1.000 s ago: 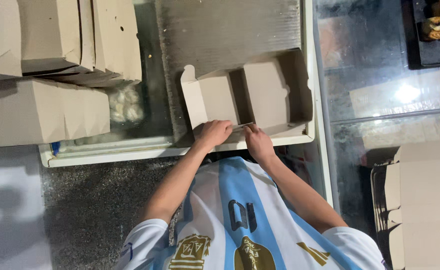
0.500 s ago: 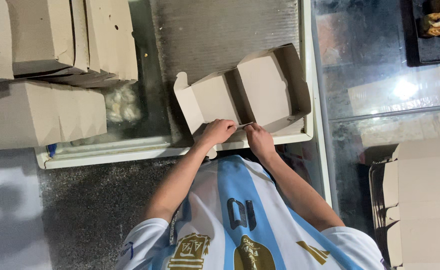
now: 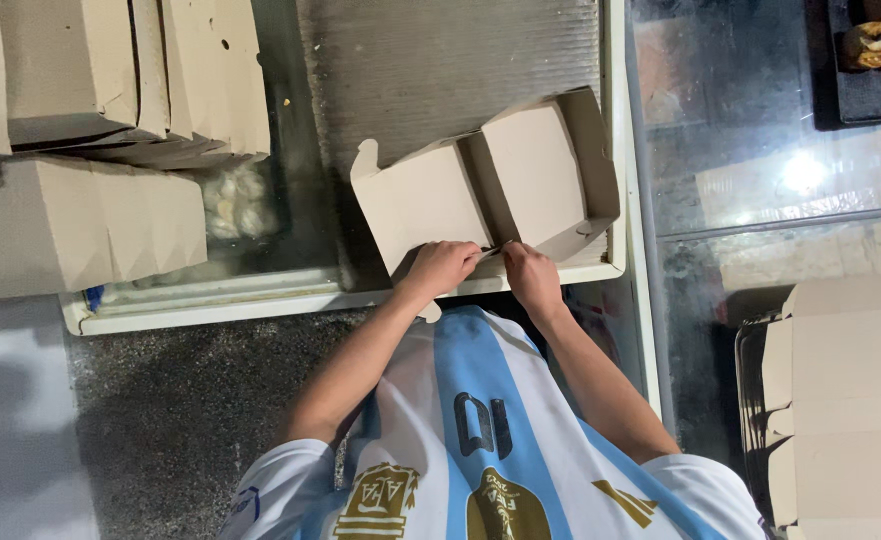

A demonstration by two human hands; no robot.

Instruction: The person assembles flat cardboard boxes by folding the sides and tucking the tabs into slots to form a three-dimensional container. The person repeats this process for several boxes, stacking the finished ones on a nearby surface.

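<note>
A brown cardboard box (image 3: pixel 505 180), half folded with its lid flap spread to the left, lies on a grey ribbed mat (image 3: pixel 440 70). My left hand (image 3: pixel 442 267) pinches the box's near edge at the lid part. My right hand (image 3: pixel 530 275) grips the same near edge just to the right, at the fold of the front wall. The two hands almost touch. Both forearms reach forward from my blue-and-white striped shirt (image 3: pixel 480 440).
Folded cardboard boxes (image 3: pixel 110 70) are stacked at the far left, with more (image 3: pixel 80 225) below them. Flat box blanks (image 3: pixel 850 400) lie at the right. A white-framed glass counter (image 3: pixel 310 300) holds the mat. A dark tray with pastries (image 3: pixel 875 45) sits top right.
The box has turned slightly and its right part has risen as the walls fold up. Both hands stay at the near edge, closer together.
</note>
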